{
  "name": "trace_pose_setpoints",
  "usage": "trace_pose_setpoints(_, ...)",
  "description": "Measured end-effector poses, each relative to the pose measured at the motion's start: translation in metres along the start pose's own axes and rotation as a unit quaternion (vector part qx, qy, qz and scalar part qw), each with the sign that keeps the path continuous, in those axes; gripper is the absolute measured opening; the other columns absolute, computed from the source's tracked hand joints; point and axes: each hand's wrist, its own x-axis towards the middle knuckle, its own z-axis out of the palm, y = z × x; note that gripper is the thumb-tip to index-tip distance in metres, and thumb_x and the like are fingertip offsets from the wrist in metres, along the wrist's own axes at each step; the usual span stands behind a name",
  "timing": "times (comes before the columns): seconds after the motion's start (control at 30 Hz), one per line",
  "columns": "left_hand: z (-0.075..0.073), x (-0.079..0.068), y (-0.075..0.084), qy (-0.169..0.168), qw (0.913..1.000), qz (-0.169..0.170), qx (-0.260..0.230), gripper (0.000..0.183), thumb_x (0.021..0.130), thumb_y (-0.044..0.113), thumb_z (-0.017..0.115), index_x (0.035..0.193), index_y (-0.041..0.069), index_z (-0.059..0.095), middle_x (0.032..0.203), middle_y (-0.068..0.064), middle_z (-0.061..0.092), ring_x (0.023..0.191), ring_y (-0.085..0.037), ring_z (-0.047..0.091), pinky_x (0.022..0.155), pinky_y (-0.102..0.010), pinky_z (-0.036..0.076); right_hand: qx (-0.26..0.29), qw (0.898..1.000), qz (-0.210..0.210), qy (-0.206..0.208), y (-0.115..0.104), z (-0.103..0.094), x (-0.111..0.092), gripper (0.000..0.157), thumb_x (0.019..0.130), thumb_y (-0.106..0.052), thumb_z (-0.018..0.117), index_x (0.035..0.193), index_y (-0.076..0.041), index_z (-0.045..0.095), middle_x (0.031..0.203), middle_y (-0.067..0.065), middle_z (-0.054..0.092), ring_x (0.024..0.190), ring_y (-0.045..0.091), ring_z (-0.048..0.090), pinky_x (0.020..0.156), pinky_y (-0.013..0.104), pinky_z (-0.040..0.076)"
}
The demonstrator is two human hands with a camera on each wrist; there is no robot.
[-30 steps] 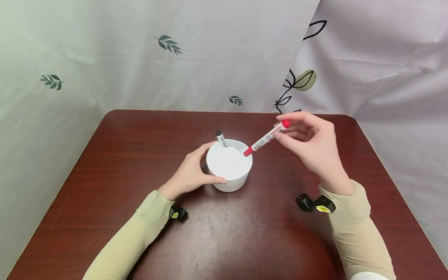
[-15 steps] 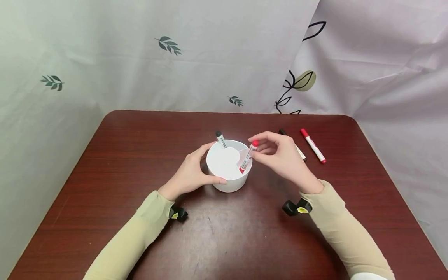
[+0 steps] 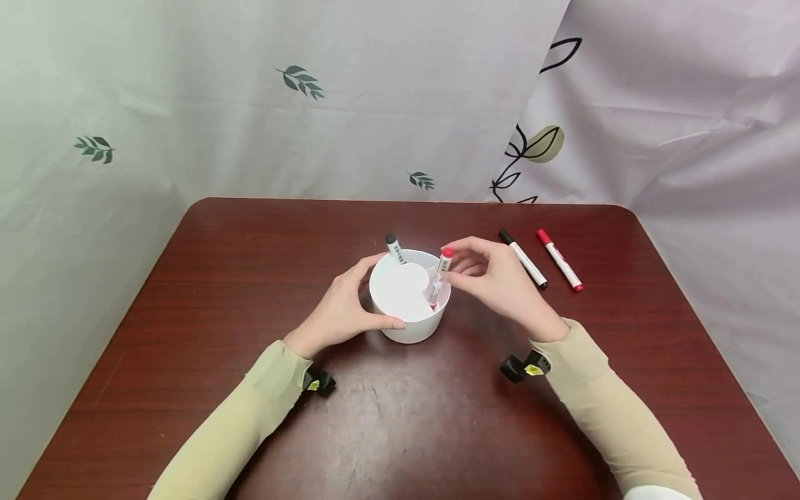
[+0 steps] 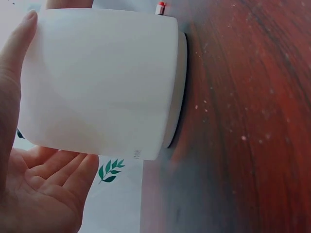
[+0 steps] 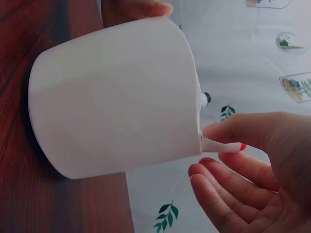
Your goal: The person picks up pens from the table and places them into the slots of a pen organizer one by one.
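Note:
A white round pen holder [image 3: 406,332] with inner dividers stands on the table. My left hand [image 3: 340,305] grips it from the left, thumb on the near side and fingers round the far side. At its right rim my right hand [image 3: 494,281] pinches a red marker [image 3: 440,274] between thumb and fingers. The marker's lower end is inside the right compartment, and it leans slightly with its red end up. A black marker [image 3: 394,248] leans in the back compartment. In the right wrist view, the red marker [image 5: 221,146] sticks out past the holder's rim.
On the table right of my right hand lie another black marker [image 3: 523,260] and a second red marker [image 3: 560,261]. The dark red wooden table [image 3: 250,278] ends at a hanging pale curtain [image 3: 350,125] with leaf prints.
My right hand brought the red marker left and down, over the rim into the right compartment, and turned it more upright. The left hand and the pen holder stayed in place.

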Motion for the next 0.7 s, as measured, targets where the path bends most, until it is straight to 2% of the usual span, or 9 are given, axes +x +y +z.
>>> trace_pose_setpoints(0.17,-0.003,-0.004,-0.001,-0.011,0.9999,0.004,-0.004,0.114,0.061,0.046,0.098,0.156,0.028,0.037,0.144,0.013,0.051,0.126,-0.011,0.054,0.106,-0.041,0.043,0.002,1.000,0.010,0.003,0.006,-0.008,-0.003,0.038,0.085,-0.008,0.084,0.120,-0.009,0.071,0.105,0.005,0.073,0.089,0.018,0.070,0.080,0.029,0.058)
trace_pose_setpoints(0.3,-0.009,-0.008,-0.001,0.008,0.9998,0.000,0.020,0.120,0.060,0.045,0.099,0.158,0.025,0.034,0.143,0.007,0.051,0.128,-0.015,0.053,0.107,-0.043,0.042,0.001,1.000,0.017,0.018,0.008,-0.019,-0.009,0.039,0.086,-0.008,0.083,0.123,-0.007,0.070,0.111,0.007,0.072,0.093,0.020,0.071,0.082,0.028,0.057)
trace_pose_setpoints(0.4,-0.010,-0.007,-0.001,0.019,0.9995,0.012,0.024,0.121,0.059,0.043,0.100,0.158,0.025,0.033,0.142,0.005,0.051,0.130,-0.016,0.050,0.109,-0.043,0.040,0.006,0.999,0.029,0.030,0.011,-0.029,-0.014,0.040,0.087,-0.009,0.082,0.125,-0.007,0.070,0.116,0.007,0.071,0.096,0.020,0.072,0.084,0.028,0.057)
trace_pose_setpoints(0.5,-0.008,-0.006,0.000,0.015,0.9997,0.017,0.009,0.120,0.060,0.042,0.100,0.159,0.027,0.033,0.146,0.007,0.049,0.132,-0.014,0.048,0.110,-0.040,0.039,0.004,0.998,0.039,0.049,0.014,-0.038,-0.019,0.040,0.088,-0.012,0.083,0.125,-0.009,0.070,0.118,0.006,0.071,0.098,0.019,0.072,0.084,0.027,0.057)
trace_pose_setpoints(0.6,-0.004,-0.004,0.001,0.010,0.9998,0.015,-0.005,0.119,0.060,0.041,0.100,0.158,0.026,0.034,0.147,0.009,0.049,0.129,-0.013,0.051,0.109,-0.040,0.041,-0.001,0.997,0.042,0.066,0.014,-0.046,-0.023,0.040,0.088,-0.014,0.083,0.125,-0.010,0.070,0.118,0.006,0.071,0.100,0.020,0.071,0.085,0.027,0.056)
trace_pose_setpoints(0.7,-0.001,-0.002,0.001,0.011,0.9998,0.003,-0.013,0.113,0.060,0.040,0.100,0.155,0.024,0.039,0.141,0.011,0.053,0.120,-0.011,0.057,0.104,-0.040,0.044,-0.004,0.996,0.045,0.083,0.013,-0.052,-0.026,0.039,0.088,-0.014,0.083,0.125,-0.010,0.071,0.118,0.005,0.071,0.102,0.021,0.071,0.085,0.026,0.056)
